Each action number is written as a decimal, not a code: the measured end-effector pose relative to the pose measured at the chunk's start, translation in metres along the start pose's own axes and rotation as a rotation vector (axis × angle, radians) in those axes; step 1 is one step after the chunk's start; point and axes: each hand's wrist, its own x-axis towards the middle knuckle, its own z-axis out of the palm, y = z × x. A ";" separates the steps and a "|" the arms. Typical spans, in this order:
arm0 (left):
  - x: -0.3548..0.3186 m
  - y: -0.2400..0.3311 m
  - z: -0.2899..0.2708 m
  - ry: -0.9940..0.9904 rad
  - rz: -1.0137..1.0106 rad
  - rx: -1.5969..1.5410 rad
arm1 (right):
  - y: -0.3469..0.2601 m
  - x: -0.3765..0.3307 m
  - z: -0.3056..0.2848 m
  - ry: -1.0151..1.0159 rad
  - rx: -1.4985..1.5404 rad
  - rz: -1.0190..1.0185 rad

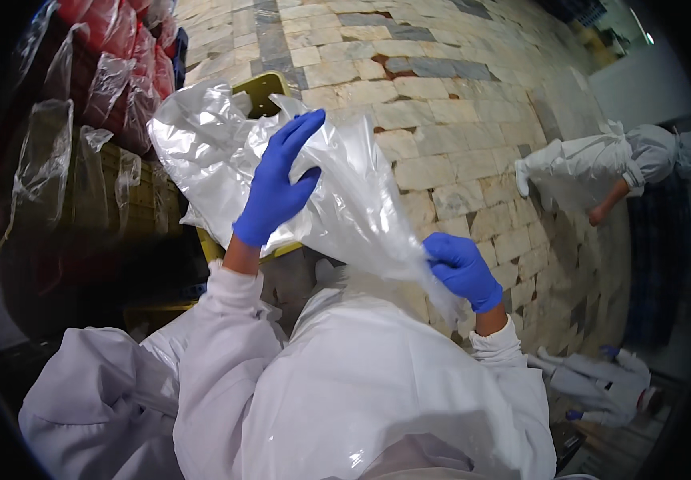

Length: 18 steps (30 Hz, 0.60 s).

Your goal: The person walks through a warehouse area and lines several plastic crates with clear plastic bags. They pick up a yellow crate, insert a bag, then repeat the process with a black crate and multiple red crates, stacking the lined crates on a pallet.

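Note:
A large sheet of clear plastic film, perhaps a bag liner (353, 200), spreads in front of me over a yellow-green plastic crate (269, 86). My right hand (464, 272), in a blue glove, is closed on the film's gathered right end. My left hand (281, 180), also blue-gloved, lies over the film with its fingers stretched out and the thumb apart. The film covers most of the crate; only its far rim and part of the near edge show. What is inside the crate is hidden.
Stacked crates (121, 180) with red and clear plastic bags (113, 80) stand at my left. A white sleeve (97, 400) is close by at lower left. Two people in white work clothes (593, 164) are at the right, on the worn tiled floor (441, 128).

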 end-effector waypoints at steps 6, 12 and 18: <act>-0.051 -0.158 0.080 0.026 -0.822 0.563 | -0.015 -0.063 0.019 -0.111 -0.238 -0.145; -0.144 -0.212 0.151 -0.172 -0.934 0.010 | 0.027 -0.115 0.054 0.050 0.047 0.143; -0.040 -0.158 0.001 0.529 -0.577 0.008 | 0.053 -0.099 0.035 0.480 0.181 0.160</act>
